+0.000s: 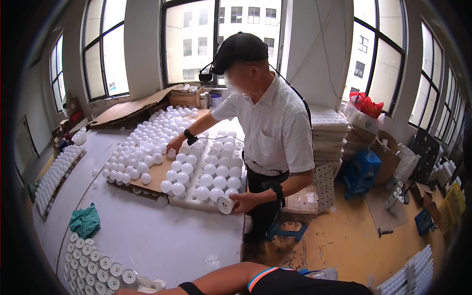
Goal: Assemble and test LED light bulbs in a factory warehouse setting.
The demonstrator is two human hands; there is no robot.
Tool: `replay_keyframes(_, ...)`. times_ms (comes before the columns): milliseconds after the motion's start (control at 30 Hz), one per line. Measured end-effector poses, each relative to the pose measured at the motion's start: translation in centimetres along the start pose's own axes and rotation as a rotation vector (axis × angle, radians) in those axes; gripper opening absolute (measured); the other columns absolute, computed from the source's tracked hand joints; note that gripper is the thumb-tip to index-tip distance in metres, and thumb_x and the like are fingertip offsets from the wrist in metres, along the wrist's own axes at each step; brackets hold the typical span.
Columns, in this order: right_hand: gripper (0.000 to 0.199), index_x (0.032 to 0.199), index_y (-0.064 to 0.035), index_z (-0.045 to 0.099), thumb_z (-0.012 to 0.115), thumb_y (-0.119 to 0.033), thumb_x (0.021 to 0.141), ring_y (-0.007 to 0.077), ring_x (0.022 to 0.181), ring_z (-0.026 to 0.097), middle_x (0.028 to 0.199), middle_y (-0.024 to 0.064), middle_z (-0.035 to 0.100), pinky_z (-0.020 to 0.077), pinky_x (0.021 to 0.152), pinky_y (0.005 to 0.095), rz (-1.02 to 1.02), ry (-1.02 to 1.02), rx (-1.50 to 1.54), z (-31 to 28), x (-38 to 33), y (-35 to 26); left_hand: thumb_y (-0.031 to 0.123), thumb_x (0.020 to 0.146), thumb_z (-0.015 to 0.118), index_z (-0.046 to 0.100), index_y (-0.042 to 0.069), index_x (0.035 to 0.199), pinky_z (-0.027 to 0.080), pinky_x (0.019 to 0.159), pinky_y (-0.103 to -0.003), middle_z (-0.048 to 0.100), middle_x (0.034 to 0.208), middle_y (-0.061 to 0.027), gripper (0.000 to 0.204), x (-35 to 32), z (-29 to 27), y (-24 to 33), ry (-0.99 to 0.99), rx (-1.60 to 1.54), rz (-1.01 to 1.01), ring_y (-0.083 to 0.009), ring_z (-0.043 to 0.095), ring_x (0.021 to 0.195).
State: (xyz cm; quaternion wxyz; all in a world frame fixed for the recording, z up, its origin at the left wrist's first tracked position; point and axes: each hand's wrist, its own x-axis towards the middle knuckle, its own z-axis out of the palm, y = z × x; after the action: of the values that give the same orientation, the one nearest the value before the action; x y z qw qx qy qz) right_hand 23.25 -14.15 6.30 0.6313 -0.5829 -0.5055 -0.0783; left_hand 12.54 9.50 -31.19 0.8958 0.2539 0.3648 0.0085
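My right arm comes in along the lower edge, with a black sleeve and a dark wristband. My right hand [129,292] is mostly cut off by the lower edge, and its fingers are hidden. Beside it stand rows of white lamp housings [93,265] with round, holed end faces. Some clear plastic film lies close to the hand. My left hand is out of view. Across the table, a co-worker holds a white round lamp piece [225,204] with a disc face. That person's other hand reaches into a pile of white bulb domes [147,142].
A foam tray [196,200] holds rows of white domes in front of the co-worker. A green cloth [84,220] lies on the white table [162,236]. Another dome tray [59,172] is at far left. Stacked trays [324,132] and blue stools [362,172] stand to the right.
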Motion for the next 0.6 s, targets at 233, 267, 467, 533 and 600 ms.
replay_keyframes(233,0.029,0.086,-0.0047,0.062,0.060,-0.033,0.081,0.0306,0.066,0.058,0.072,0.0155,0.060,0.0437,0.055,0.0364,-0.023,-0.050,0.089,-2.8,1.2,1.7,-0.005,0.072,0.058,0.053,-0.008,0.099,0.046,0.084,-0.029,0.057,0.103,-0.0154,0.027,-0.2,1.9,-3.4,-0.241,0.873,0.677,-0.0229,0.056,0.094)
replay_keyframes(267,0.029,0.086,-0.0047,0.062,0.060,-0.033,0.081,0.0305,0.066,0.058,0.072,0.0156,0.060,0.0435,0.055,0.0365,0.011,-0.078,0.095,-3.4,0.6,2.1,-0.008,0.071,0.059,0.051,-0.008,0.100,0.046,0.084,-0.029,0.056,0.105,-0.0155,0.030,-0.1,2.3,-3.4,-0.161,0.896,0.620,-0.0223,0.056,0.094)
replay_keyframes(467,0.029,0.092,-0.0034,0.061,0.062,-0.030,0.080,0.0289,0.068,0.059,0.078,0.0149,0.062,0.0448,0.058,0.0349,0.196,-0.143,0.061,-8.0,-4.1,4.8,-0.001,0.075,0.058,0.049,-0.009,0.104,0.045,0.085,-0.033,0.056,0.104,-0.0156,0.031,1.4,5.4,-4.2,-0.093,0.966,0.545,-0.0244,0.054,0.097)
replay_keyframes(533,0.028,0.096,-0.0038,0.061,0.064,-0.025,0.079,0.0266,0.071,0.060,0.082,0.0147,0.063,0.0459,0.060,0.0334,0.251,-0.034,0.114,-9.3,-6.0,5.4,-0.001,0.075,0.058,0.049,-0.009,0.105,0.045,0.086,-0.033,0.056,0.104,-0.0157,0.032,1.6,6.7,-4.6,-0.095,0.981,0.535,-0.0247,0.054,0.097)
replay_keyframes(600,0.027,0.097,-0.0040,0.061,0.065,-0.023,0.079,0.0263,0.071,0.061,0.082,0.0144,0.063,0.0462,0.060,0.0331,0.294,0.001,0.083,-10.2,-7.7,5.9,0.000,0.075,0.058,0.048,-0.008,0.106,0.044,0.086,-0.033,0.056,0.105,-0.0159,0.033,1.6,8.0,-5.0,-0.102,0.985,0.515,-0.0251,0.054,0.097)
